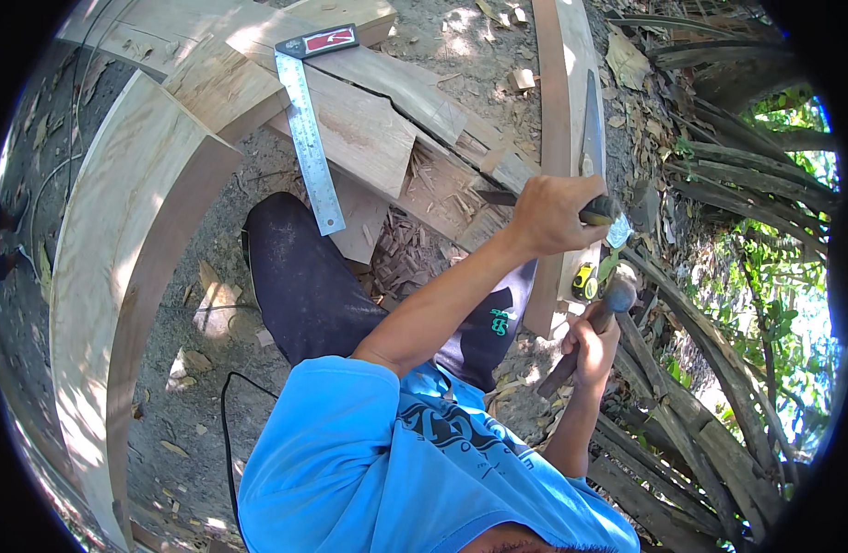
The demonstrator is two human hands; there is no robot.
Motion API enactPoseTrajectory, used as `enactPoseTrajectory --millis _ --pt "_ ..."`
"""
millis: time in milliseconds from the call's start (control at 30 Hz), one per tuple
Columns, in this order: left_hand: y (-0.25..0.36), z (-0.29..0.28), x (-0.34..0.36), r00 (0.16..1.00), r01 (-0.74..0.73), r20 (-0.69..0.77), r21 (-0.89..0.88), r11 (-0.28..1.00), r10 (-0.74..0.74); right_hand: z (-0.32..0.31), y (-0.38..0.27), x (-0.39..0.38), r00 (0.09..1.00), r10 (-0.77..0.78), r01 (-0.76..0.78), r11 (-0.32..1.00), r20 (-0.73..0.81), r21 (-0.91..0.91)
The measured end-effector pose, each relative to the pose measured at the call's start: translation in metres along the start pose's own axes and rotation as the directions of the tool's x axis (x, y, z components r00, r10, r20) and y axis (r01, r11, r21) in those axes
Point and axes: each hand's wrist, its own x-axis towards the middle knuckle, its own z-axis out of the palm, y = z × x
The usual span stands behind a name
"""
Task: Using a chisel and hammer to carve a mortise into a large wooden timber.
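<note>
My left hand (pixel 555 214) is wrapped round the dark handle of a chisel (pixel 498 197). The chisel's blade points left, lying over a wooden beam (pixel 359 124) beside a rough recess (pixel 438 189) scattered with chips. To the right and nearer my body, my right hand (pixel 594 350) grips the handle of a hammer (pixel 619 295). Its rounded metal head stands just off the chisel's handle end, apart from it. Whether the blade's edge touches the wood I cannot tell.
A try square (pixel 312 138) rests across the beam. A yellow tape measure (pixel 584 281) sits by a long board (pixel 555 111) on the right. Curved timber (pixel 120 267) stands at left. Wood chips (pixel 410 263) litter the ground. Dry branches (pixel 710 405) line the right side.
</note>
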Motion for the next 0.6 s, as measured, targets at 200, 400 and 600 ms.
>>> enactPoseTrajectory --millis 200,400,600 --pt "-0.011 -0.002 0.002 0.999 -0.038 0.002 -0.006 0.999 0.038 0.003 -0.015 -0.002 0.999 -0.046 0.046 0.997 0.004 -0.067" --pt "-0.020 -0.006 0.000 0.999 -0.041 -0.024 -0.071 0.997 0.039 -0.002 -0.062 0.003 0.961 -0.272 0.270 0.962 -0.041 -0.039" --pt "-0.023 -0.008 -0.004 0.997 -0.066 -0.037 -0.096 0.993 0.063 -0.024 -0.134 0.003 0.753 -0.641 0.623 0.767 -0.150 -0.152"
